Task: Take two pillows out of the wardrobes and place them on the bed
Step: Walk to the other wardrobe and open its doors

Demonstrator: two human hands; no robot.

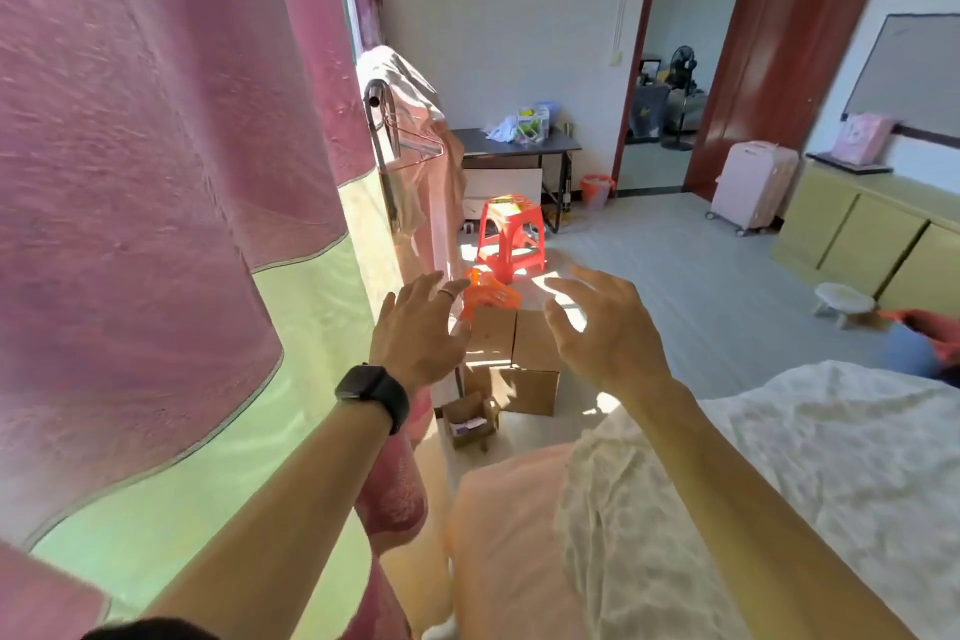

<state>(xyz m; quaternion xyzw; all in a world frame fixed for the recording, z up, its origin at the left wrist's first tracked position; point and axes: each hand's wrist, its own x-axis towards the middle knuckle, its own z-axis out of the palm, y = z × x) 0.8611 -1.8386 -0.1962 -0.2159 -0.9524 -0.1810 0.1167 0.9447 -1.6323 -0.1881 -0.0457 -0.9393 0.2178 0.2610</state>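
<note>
Both forearms reaching forward over the bed (779,457), left hand (415,333) and right hand (608,327) spreading fingers (563,283) wide, holding nothing, cardboard boxes (511,359) sitting beyond them, no pillows showing.

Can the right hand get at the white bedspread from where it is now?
Probably yes: the right hand is open and empty, and the white bedspread lies directly below that forearm with nothing between.

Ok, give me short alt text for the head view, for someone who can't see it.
Both hands, left and right, reach forward open and empty, above the bed with its white cover. Cardboard boxes and a red stool stand beyond; no pillow is held.
</note>
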